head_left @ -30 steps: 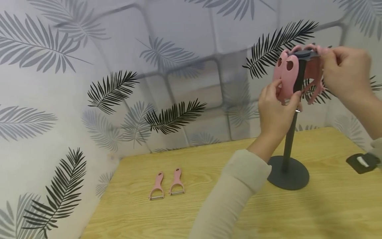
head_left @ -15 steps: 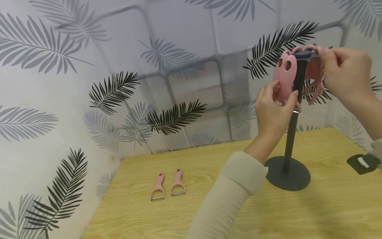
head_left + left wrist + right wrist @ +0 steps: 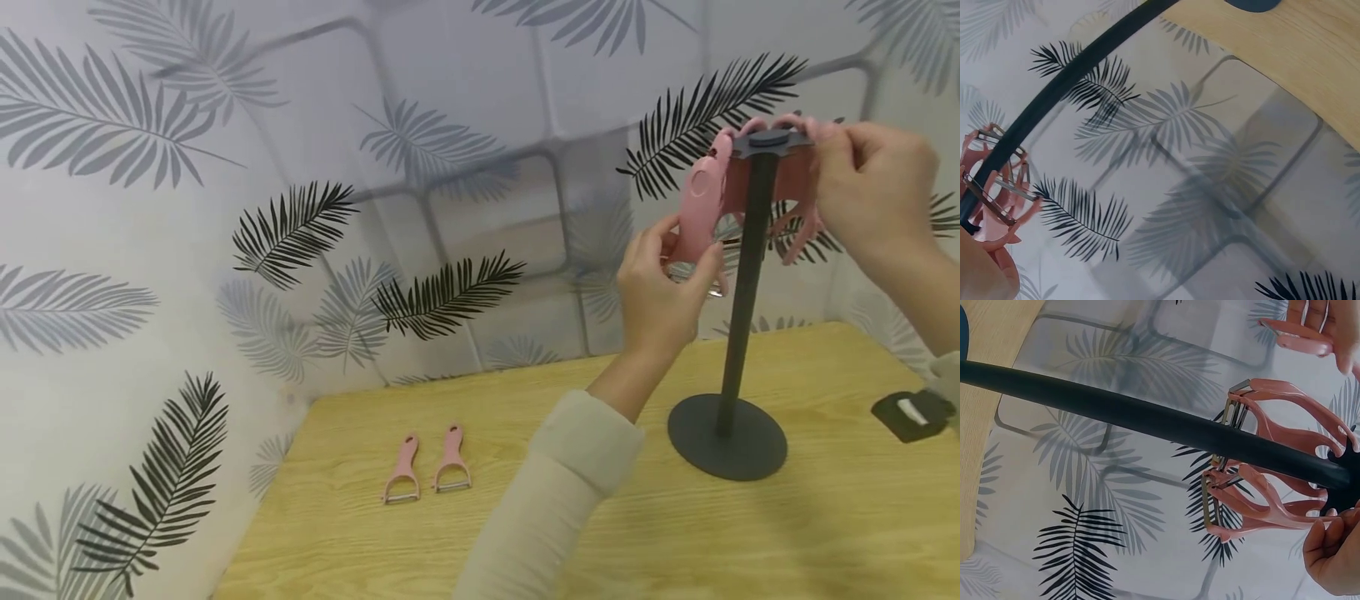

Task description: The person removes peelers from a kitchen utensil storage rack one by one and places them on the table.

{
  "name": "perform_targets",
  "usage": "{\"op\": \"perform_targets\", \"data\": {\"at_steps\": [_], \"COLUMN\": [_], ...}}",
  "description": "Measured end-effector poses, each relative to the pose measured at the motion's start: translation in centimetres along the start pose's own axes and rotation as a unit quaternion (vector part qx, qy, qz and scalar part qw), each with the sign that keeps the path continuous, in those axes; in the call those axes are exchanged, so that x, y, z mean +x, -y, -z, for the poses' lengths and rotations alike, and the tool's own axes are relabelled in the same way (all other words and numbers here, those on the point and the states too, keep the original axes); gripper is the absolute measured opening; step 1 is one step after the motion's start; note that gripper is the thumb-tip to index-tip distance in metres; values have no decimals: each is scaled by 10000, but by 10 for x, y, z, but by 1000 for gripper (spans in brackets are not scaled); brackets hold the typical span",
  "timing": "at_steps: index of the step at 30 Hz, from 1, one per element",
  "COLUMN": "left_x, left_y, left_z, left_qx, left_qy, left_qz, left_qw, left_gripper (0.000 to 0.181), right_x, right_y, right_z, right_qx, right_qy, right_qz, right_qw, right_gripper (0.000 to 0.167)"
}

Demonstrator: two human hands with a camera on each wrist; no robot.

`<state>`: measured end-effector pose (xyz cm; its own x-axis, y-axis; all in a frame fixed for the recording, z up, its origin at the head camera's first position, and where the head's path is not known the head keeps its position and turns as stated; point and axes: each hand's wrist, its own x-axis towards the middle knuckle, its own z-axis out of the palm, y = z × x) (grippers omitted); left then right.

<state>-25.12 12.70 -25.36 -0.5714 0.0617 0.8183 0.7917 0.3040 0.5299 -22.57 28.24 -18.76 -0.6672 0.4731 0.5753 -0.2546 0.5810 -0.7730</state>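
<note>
"Leaf-patterned wall (image 3: 450, 167) behind, wood-grain table (image 3: 360, 550) below. Where's the pink peeler (image 3: 697, 218)?"

"Up in the air, just left of the black rack (image 3: 738, 350), blade (image 3: 1269, 328) end down. The left hand (image 3: 654, 287) pinches its lower handle between thumb and fingers."

"And the right hand (image 3: 873, 187)?"

"Fingers curled at the rack's top edge, seemingly pinching the end of one of the hung peelers (image 3: 1294, 395)."

"How would the pink peeler handle?"

"Light and stiff, I'd judge: probably plastic, smooth enough to slip a little, unlikely to break. I'd hold the handle, with the skin well clear of the blade."

"What's different from half a second ago?"

"Then it overlapped the rack's post (image 3: 753, 242); now it's farther left, leaving the post in plain sight. The right hand has hardly shifted, and two loose peelers (image 3: 453, 446) lie on the table as before."
</note>
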Motion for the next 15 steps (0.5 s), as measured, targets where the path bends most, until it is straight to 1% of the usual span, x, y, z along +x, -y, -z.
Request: {"op": "perform_targets", "data": {"at_steps": [4,7,10,13,15], "left_x": [-4,-9,-15,-21,-26], "left_y": [12,23,34,45,52], "left_z": [6,11,16,22,26], "left_qx": [172,276,237,438,482], "left_qy": [-33,-88,-118,-76,-28], "left_qz": [-145,-155,-34,157,320], "left_qw": [9997,9995,9996,9989,9983], "left_gripper": [37,37,37,37,37], "right_x": [-3,-6,-9,-11,-13], "right_y": [0,-1,-1,-1,0], "right_z": [-2,-6,-11,-16,-17], "right_qx": [139,220,225,179,132], "right_qy": [-101,-266,-430,-580,-578], "right_qz": [-144,-99,60,272,340], "right_qw": [9997,9994,9988,9978,9977], "right_gripper": [39,42,42,41,39]}}
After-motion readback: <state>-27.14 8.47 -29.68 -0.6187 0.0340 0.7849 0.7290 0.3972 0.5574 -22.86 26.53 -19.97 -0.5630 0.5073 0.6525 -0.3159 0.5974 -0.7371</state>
